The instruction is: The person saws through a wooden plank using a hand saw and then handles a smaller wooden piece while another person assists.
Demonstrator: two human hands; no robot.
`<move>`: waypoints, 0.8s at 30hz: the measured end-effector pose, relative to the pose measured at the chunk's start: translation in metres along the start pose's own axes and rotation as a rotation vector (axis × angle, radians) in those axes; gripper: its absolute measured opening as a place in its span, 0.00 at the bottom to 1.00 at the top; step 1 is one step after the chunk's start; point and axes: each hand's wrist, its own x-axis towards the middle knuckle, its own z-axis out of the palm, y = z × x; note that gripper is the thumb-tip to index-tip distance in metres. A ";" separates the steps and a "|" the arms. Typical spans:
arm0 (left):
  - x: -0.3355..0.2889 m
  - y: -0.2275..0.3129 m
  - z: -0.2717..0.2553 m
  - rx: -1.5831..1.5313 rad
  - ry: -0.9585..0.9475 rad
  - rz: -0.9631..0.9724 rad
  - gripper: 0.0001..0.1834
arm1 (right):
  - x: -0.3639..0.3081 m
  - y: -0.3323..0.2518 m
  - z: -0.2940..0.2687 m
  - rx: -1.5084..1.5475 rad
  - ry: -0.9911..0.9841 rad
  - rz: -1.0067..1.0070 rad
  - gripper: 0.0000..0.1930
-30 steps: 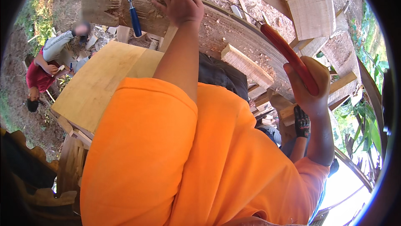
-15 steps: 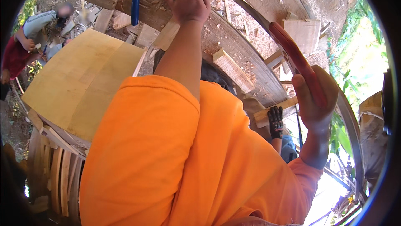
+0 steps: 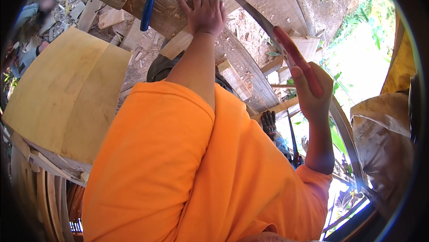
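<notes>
My left hand [image 3: 204, 16] lies on a wide sawn board [image 3: 167, 0], its fingers spread and holding nothing. Just left of it, a chisel [image 3: 147, 13] with a blue handle lies on the wood. My right hand [image 3: 314, 93] is wrapped round the red handle of a curved handsaw [image 3: 292, 52]. The long blade runs up and left over the timber, past my left fingers, its tip near the upper edge. Whether its teeth touch the wood, I cannot tell.
A plywood-topped box [image 3: 67, 94] stands at the left. A wooden block [image 3: 234, 79] rests on the plank beyond my chest. A black-gloved hand [image 3: 269, 123] shows past my shirt. At far left, another person [image 3: 27, 16] bends down. Tan sheeting [image 3: 380, 130] hangs at the right.
My right hand and the saw have moved left and slightly up in the picture. My left hand stays on the board. The whole view has shifted somewhat.
</notes>
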 end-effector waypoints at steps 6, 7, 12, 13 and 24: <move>0.005 0.001 -0.003 0.031 -0.039 0.013 0.15 | -0.011 -0.025 -0.019 -0.016 -0.023 0.090 0.16; 0.005 0.000 -0.003 0.019 -0.037 0.012 0.15 | -0.013 -0.027 -0.019 -0.019 -0.022 0.083 0.16; 0.005 -0.002 0.001 -0.025 0.011 0.017 0.15 | -0.015 -0.037 -0.023 -0.044 -0.023 0.037 0.15; 0.006 -0.002 -0.001 -0.025 -0.036 0.007 0.16 | -0.014 -0.037 -0.022 -0.048 -0.024 0.017 0.15; 0.002 0.000 -0.004 -0.023 -0.031 0.006 0.18 | -0.031 -0.013 0.004 -0.020 0.100 -0.044 0.16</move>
